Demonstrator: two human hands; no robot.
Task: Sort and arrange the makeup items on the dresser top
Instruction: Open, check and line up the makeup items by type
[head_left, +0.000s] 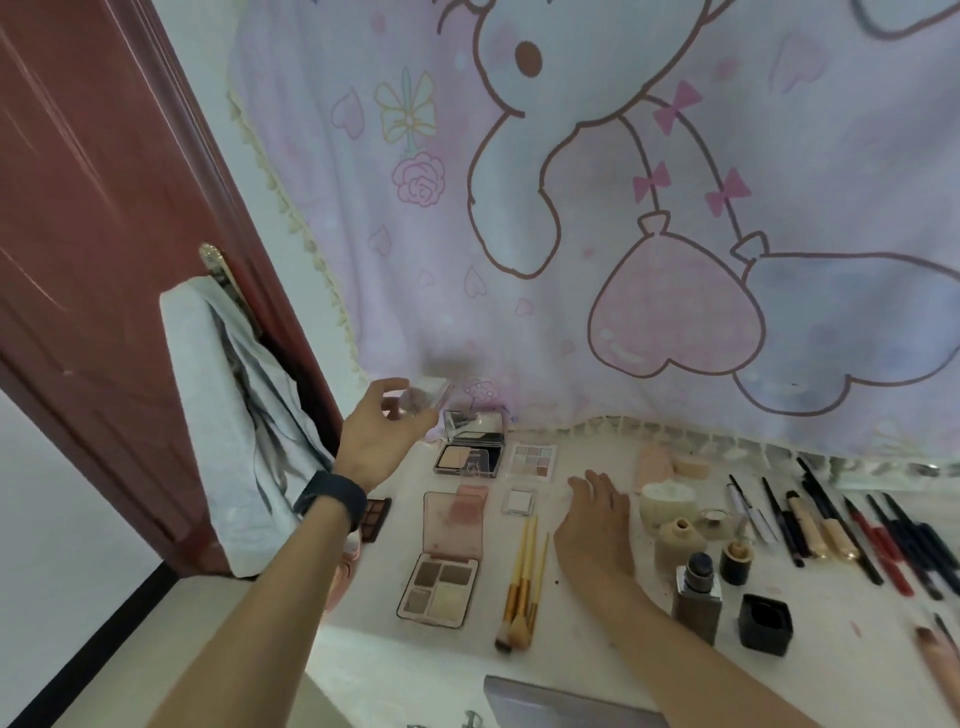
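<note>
A person's view down onto a pale bench (571, 639) covered with makeup, backed by a pink hanging cloth (571, 208) printed with a cartoon rabbit. The left hand (382, 441), with a dark wristband (330, 499), is raised above the back left corner, fingers and thumb curled round a small clear case (423, 399); the case is blurred, so it may be a blush or shadow compact. The right hand (597, 525) lies palm down on the bench near the middle, fingers straight and holding nothing. Just below the raised case sits an open mirrored compact (470, 452), with a pastel eyeshadow palette (532, 461) beside it. Nearer lie an open pink four-pan palette (441, 566), a small white square compact (518, 501) and a bundle of gold-handled brushes (524, 587). To the right of the resting hand stand a few bottles (696, 597) and a black jar (765, 623), then a row of pencils and tubes (857, 530) laid side by side. A red-brown door (104, 260) stands at left.
</note>
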